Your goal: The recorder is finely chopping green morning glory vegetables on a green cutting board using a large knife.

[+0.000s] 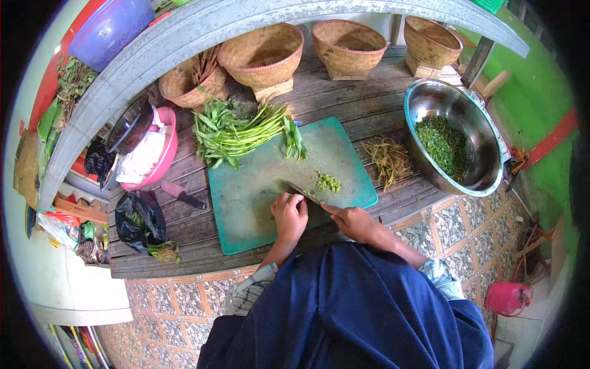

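Observation:
In the head view, my right hand grips a kitchen knife, its blade angled up and left over the green-rimmed cutting board. My left hand is curled close beside the blade; whether anything is between its fingers is hidden. Just right of the blade lies a small heap of chopped green stems. A bunch of leafy greens with long stems rests across the board's far left edge, probably water spinach. Trimmed roots and stem ends lie on the slatted table to the right.
A steel bowl holding chopped greens stands at the right. Woven baskets line the back under a metal beam. At left are a pink basin, a second knife and a black plastic bag.

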The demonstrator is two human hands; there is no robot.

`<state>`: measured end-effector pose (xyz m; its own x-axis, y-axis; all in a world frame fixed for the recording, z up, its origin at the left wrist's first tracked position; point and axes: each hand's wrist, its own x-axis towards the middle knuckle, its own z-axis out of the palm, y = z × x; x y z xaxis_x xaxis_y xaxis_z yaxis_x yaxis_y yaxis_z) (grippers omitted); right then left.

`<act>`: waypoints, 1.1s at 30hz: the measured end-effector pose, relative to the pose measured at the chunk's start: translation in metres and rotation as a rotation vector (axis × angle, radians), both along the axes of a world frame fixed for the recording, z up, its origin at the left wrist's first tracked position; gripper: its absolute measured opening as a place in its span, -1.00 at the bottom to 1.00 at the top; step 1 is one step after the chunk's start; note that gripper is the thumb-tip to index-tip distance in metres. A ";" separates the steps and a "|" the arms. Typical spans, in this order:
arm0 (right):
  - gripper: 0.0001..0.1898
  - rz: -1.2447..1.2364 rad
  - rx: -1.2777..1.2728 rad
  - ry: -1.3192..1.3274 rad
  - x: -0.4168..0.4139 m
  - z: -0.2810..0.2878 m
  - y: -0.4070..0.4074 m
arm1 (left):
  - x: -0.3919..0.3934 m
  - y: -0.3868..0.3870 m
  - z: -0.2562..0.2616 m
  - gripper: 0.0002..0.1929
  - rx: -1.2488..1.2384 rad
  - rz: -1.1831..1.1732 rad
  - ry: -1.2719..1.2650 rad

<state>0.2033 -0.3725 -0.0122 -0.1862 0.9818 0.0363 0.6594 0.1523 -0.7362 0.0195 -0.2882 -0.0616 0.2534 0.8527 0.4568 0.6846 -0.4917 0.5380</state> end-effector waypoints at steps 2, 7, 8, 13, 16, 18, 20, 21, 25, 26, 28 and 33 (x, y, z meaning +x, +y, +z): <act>-0.63 0.008 0.054 0.006 0.004 0.001 -0.006 | -0.001 0.000 0.000 -0.90 -0.012 0.000 0.013; -0.62 0.029 0.153 0.006 0.011 0.007 -0.024 | -0.001 0.000 -0.001 -0.90 0.037 0.018 0.032; -0.62 0.025 0.147 0.015 0.011 0.007 -0.025 | -0.001 0.000 -0.001 -0.91 0.016 0.012 0.029; -0.63 -0.006 0.196 -0.012 0.005 -0.009 -0.010 | 0.003 0.000 0.002 -0.90 0.044 0.011 0.002; -0.63 -0.015 0.034 -0.019 -0.001 0.005 -0.002 | 0.001 0.000 0.000 -0.90 0.016 0.018 0.016; -0.63 -0.014 -0.091 -0.052 -0.001 0.007 -0.002 | 0.000 0.000 0.000 -0.90 -0.004 0.021 0.029; -0.64 0.013 0.098 0.031 0.004 -0.003 -0.005 | 0.000 0.000 0.000 -0.90 -0.031 -0.001 0.001; -0.64 0.015 0.096 0.031 0.007 -0.004 -0.009 | 0.001 -0.001 0.001 -0.90 -0.032 0.002 0.000; -0.65 0.045 0.164 0.002 0.012 0.002 -0.023 | 0.001 -0.001 0.004 -0.90 0.023 0.030 0.061; -0.65 0.040 0.131 0.006 0.012 0.004 -0.024 | 0.000 -0.001 0.003 -0.90 0.019 0.031 0.061; -0.65 0.020 0.132 0.003 0.009 0.005 -0.022 | 0.000 0.001 0.002 -0.90 0.019 0.022 0.039; -0.63 0.010 0.159 0.033 0.002 -0.006 -0.004 | 0.002 0.001 0.001 -0.90 0.037 0.015 0.028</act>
